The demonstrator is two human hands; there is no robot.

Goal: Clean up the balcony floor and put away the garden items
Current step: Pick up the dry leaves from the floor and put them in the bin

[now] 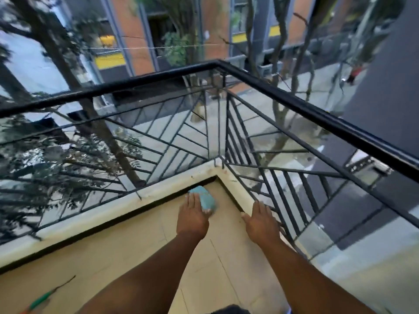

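Down in the lower left corner, a thin green-handled tool (42,299) with a dark stem lies flat on the beige tiled balcony floor (127,252), well apart from both hands. Along the floor's edge runs a pale, stained concrete kerb (113,211), and above it stands the black metal railing (158,75) with its slanted bars, meeting in a corner straight ahead. Tucked into that corner on the floor is a light blue folded cloth (207,198), and the left hand (192,217) is on it, fingers stretched out flat, palm down, pressing its near left part. The far end of the cloth sits just beside the kerb. Over to the right, the right hand (261,223) is spread wide, fingers straight, holding nothing, palm down over the floor right by the kerb and the lower railing bars; whether it touches them, hard to tell. Beyond the railing, trees and a street below.
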